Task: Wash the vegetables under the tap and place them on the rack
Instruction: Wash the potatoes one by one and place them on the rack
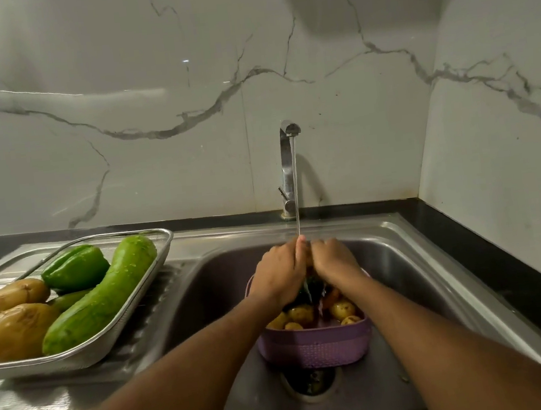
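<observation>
Water runs from the chrome tap (289, 169) onto my two hands, held together over a purple basket (315, 346) in the sink (403, 257). My left hand (278, 273) and my right hand (334, 261) are cupped around something between them that is hidden from view. Small yellow potatoes (301, 313) and an orange piece lie in the basket below. On the left drainboard a metal mesh rack (133, 316) holds a long green gourd (104, 298), a green pepper (75, 267) and two large potatoes (18, 329).
The sink drain (311, 382) shows in front of the basket. A black counter strip (489, 247) runs along the right and back. Marble wall tiles rise behind the tap and on the right.
</observation>
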`<state>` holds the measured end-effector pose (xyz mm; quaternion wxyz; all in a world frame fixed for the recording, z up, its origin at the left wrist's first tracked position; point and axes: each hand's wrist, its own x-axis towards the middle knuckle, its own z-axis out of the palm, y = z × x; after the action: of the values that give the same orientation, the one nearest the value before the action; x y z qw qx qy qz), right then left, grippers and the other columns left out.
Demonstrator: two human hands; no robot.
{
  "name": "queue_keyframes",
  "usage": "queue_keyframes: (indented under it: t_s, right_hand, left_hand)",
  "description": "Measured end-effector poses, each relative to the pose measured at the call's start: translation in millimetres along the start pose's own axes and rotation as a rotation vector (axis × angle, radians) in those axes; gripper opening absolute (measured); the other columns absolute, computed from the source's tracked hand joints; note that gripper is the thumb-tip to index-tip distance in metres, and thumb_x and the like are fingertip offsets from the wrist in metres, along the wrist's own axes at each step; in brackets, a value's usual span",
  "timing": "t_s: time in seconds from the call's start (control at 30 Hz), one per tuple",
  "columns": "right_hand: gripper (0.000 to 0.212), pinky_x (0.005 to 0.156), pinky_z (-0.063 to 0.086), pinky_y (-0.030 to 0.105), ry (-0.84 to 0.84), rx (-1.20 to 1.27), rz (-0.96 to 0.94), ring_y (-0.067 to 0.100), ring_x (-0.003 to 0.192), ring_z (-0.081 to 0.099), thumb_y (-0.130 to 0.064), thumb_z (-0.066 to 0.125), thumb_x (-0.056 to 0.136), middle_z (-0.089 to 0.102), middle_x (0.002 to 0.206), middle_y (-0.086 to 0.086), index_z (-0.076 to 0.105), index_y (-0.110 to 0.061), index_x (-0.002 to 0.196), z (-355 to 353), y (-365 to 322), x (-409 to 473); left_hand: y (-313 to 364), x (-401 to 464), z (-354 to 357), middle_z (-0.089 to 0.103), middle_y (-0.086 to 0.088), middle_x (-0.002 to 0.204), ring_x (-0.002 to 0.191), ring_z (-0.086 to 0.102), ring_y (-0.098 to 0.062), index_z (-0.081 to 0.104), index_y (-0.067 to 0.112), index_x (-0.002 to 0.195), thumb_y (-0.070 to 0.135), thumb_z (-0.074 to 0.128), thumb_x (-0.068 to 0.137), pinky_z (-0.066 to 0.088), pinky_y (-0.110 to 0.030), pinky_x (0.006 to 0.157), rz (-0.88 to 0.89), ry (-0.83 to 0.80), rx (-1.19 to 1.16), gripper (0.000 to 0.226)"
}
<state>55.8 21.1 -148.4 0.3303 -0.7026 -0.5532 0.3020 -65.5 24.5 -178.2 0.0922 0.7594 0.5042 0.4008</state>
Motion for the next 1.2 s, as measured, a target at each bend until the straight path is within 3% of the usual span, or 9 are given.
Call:
queue_keyframes:
  t_s: [0.2,0.33,0.4,0.57,0.7,0.77,0.93,1.07,1.2]
  right_hand:
    - [0.062,0.05,0.042,0.02,0.571,0.187,-0.676,0.008,0.053,0.059,-0.04,0.028,0.111,0.061,0.058,-0.004,0.064,-0.014,0.067,-2.8,-2.2,-7.1]
    - [0.031,0.072,0.053,0.034,-0.112,-0.443,-0.136,0.025,0.09,0.07,-0.029,0.045,0.109,0.07,0.098,0.01,0.068,-0.008,0.112,5.8,21.1,-2.1]
    - [0.036,0.086,0.056,0.042,-0.137,-0.424,-0.116,0.032,0.096,0.069,-0.029,0.039,0.11,0.071,0.106,0.016,0.067,-0.007,0.105,3.9,26.1,-3.6]
    - [0.06,0.051,0.032,0.026,0.633,0.111,-0.58,0.016,0.056,0.058,-0.037,0.029,0.113,0.053,0.057,-0.004,0.06,-0.013,0.066,-11.1,2.9,-9.6]
    - [0.034,0.075,0.047,0.031,-0.1,-0.514,-0.139,0.027,0.095,0.067,-0.022,0.04,0.111,0.063,0.091,0.009,0.063,-0.001,0.125,6.1,14.1,-4.0]
    - [0.034,0.082,0.051,0.032,-0.212,-0.637,-0.111,0.027,0.102,0.069,-0.02,0.038,0.111,0.066,0.092,0.008,0.065,-0.004,0.123,1.0,20.9,-4.5]
    - [0.058,0.057,0.035,0.03,0.579,-0.01,-0.454,0.015,0.06,0.053,-0.038,0.029,0.112,0.054,0.062,-0.002,0.059,-0.015,0.068,-18.3,7.3,-6.3]
    - [0.049,0.074,0.044,0.035,0.108,-0.283,-0.126,0.018,0.078,0.061,-0.043,0.03,0.11,0.065,0.087,0.007,0.063,-0.015,0.087,-2.8,25.4,3.8]
    - [0.043,0.077,0.049,0.037,0.031,-0.345,-0.123,0.022,0.085,0.064,-0.041,0.036,0.107,0.068,0.092,0.006,0.067,-0.014,0.095,-8.7,39.1,17.0]
  left_hand:
    - [35.1,-5.6,-11.6,0.067,0.007,0.094,0.083,0.066,-0.007,0.059,0.024,0.114,0.042,0.028,0.111,0.057,-0.027,0.076,0.189,0.311,-0.242,0.036]
    - [18.0,-17.0,-4.5,0.066,-0.012,0.12,0.108,0.066,-0.028,0.057,0.014,0.125,0.027,0.048,0.107,0.056,-0.044,0.092,-0.036,-0.332,0.347,0.024]
    - [17.3,-19.7,-0.1,0.066,-0.015,0.121,0.109,0.065,-0.034,0.058,0.009,0.127,0.025,0.047,0.107,0.054,-0.047,0.092,-0.078,-0.354,0.395,0.028]
    - [43.3,-6.1,-6.4,0.063,0.008,0.093,0.079,0.061,-0.008,0.053,0.027,0.107,0.049,0.025,0.11,0.055,-0.031,0.077,0.096,0.254,-0.126,0.036]
    - [9.7,-10.7,3.2,0.067,-0.011,0.115,0.104,0.066,-0.032,0.056,0.018,0.121,0.033,0.042,0.108,0.056,-0.05,0.088,-0.046,-0.296,0.329,0.025]
    - [7.7,-13.9,9.3,0.066,-0.015,0.121,0.109,0.066,-0.036,0.055,0.011,0.129,0.02,0.048,0.106,0.056,-0.052,0.091,-0.053,-0.389,0.425,0.026]
    - [46.9,-5.8,3.6,0.066,0.006,0.091,0.082,0.065,-0.009,0.055,0.028,0.104,0.043,0.031,0.111,0.057,-0.032,0.079,0.018,0.195,-0.279,0.029]
    - [11.2,-7.1,10.3,0.069,-0.009,0.113,0.104,0.065,-0.022,0.06,0.017,0.123,0.037,0.031,0.112,0.052,-0.045,0.099,-0.115,-0.278,-0.135,0.037]
    - [-4.2,-6.4,3.1,0.067,-0.007,0.126,0.117,0.064,-0.02,0.06,0.017,0.137,0.041,0.038,0.11,0.051,-0.043,0.106,-0.242,-0.525,-0.329,0.042]
